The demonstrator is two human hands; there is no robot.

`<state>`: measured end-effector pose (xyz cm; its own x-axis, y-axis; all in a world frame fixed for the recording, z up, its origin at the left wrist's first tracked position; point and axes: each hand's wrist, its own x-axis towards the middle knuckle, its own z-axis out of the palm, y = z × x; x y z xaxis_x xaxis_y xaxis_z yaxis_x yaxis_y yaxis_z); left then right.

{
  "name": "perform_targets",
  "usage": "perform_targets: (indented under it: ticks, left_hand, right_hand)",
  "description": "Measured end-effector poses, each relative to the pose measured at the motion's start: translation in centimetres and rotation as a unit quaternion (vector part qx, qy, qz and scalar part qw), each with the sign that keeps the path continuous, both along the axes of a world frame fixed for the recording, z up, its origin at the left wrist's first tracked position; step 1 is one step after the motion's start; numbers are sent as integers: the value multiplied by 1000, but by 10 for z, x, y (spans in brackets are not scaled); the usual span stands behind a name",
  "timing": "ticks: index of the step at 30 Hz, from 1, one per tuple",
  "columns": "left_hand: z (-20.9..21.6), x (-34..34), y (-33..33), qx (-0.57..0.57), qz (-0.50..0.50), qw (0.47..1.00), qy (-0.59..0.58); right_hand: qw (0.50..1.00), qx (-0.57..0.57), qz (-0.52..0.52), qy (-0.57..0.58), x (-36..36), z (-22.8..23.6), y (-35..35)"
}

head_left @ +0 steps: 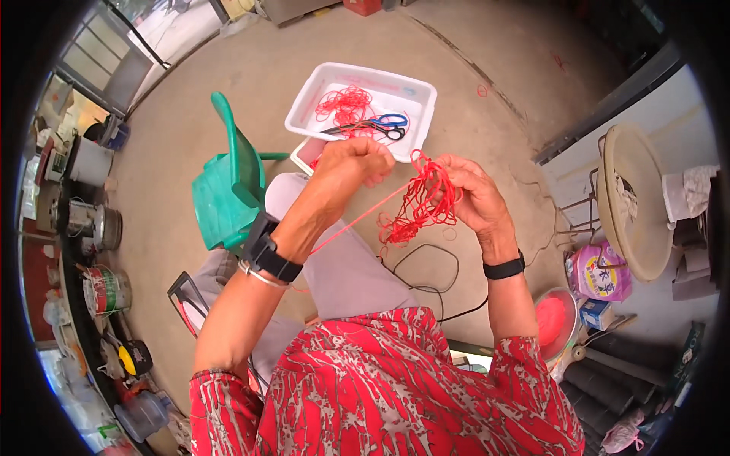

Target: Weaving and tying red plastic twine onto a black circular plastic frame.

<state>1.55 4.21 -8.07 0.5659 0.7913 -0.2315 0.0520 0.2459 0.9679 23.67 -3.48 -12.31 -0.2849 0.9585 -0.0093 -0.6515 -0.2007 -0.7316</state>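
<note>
My right hand (pixel 475 194) is closed on a tangled bundle of red cord (pixel 422 201), which looks like knotted netting and hangs below the fingers. To its left, my left hand (pixel 361 158) is closed with the knuckles up; what its fingers pinch is hidden. A single red strand (pixel 357 220) runs slantwise from the bundle down to my left forearm and passes behind it. Beyond both hands stands a white plastic tray (pixel 304 99). In it lie a loose heap of red cord (pixel 348 105), blue-handled scissors (pixel 390 120) and a black-handled pair (pixel 394 134).
A green plastic chair (pixel 228 194) stands left of my knees. Against the tray's near side is a smaller white container (pixel 302 154). On the right are a round beige basin (pixel 639 201), a purple bag (pixel 599 273) and a bowl (pixel 559 319). Black cable (pixel 426 287) lies on the floor.
</note>
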Motion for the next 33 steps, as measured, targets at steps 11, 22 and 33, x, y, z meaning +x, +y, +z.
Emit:
perform_targets:
  ticks: [11, 22, 33]
  left_hand:
    - [-3, 6, -20, 26, -49, 996, -64]
    - [5, 0, -12, 138, 14, 990, -24]
    - [22, -13, -2, 381, 20, 920, 89]
  right_hand:
    - [1000, -21, 0, 20, -8, 8, -1]
    - [999, -29, 4, 41, -4, -2, -2]
    - [997, -49, -40, -49, 2, -2, 2]
